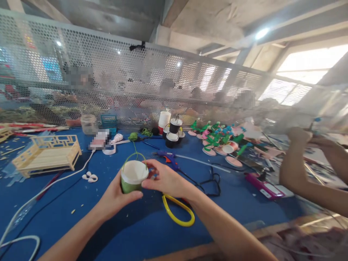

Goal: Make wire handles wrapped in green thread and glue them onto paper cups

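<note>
A small paper cup with a white inside and green wrapped outside is tipped slightly toward me. My left hand wraps round its left side, thumb across the front. My right hand is closed at the right rim, thumb on the cup's side and fingertips by the end of a green yarn loop, which arches over the mouth. Yarn runs back from the cup to a green yarn ball. Just beyond my right hand lies a blue glue gun; a yellow loop-shaped handle lies under my right forearm, partly hidden.
Black and white cups stand stacked at the back. Green craft plants cluster right of them. A small wooden bed frame and white cable are left. Another person's arm reaches in near a magenta device.
</note>
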